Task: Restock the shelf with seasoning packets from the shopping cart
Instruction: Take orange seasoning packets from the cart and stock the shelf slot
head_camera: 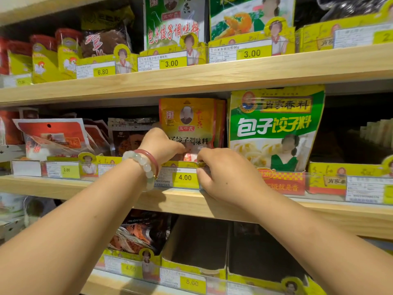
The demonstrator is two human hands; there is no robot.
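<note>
While I hold the orange seasoning packets upright in their slot on the middle shelf, I try to seat them well behind the low yellow front lip. They stand above the 4.00 price tag, just beside the big green dumpling-seasoning bag. My left hand is curled, and its fingertips pinch the lower part of the front packet. My right hand is bent over the lip, its fingers pressed together on the edge; whether they also touch a packet, I cannot tell. I think the best way is to push the bottoms down evenly, keep the faces forward, and not squeeze the row against the green bag. The shopping cart is not visible. The cardboard trays on the lower shelf look empty.
</note>
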